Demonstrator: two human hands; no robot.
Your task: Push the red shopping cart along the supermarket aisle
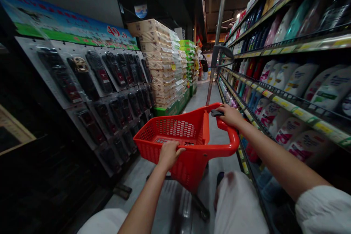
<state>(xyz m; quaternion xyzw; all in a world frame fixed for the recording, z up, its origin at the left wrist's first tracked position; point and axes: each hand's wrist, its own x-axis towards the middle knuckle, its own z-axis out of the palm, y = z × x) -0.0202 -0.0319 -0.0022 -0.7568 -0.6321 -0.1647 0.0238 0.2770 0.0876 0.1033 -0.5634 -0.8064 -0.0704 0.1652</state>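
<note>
A red plastic shopping cart [189, 172] stands in front of me, turned sideways, and its slotted basket has nothing visible inside. My left hand [169, 155] grips the near rim, fingers hooked over the edge and thumb along the outside. At the far end of the cart's handle, my right hand [229, 114] is closed around the red frame. A small dark grey piece [216, 113] shows at its fingertips; I cannot tell what it is. Beyond the cart rises a metal pole [218, 25] with a grey bracket on it.
Shelves of shampoo bottles [329, 87] line the right side closely. On the left hangs a rack of packaged belts [104, 69]. Stacked packs [159, 62] stand past it on green bases. The grey floor [201, 91] runs down the aisle between them.
</note>
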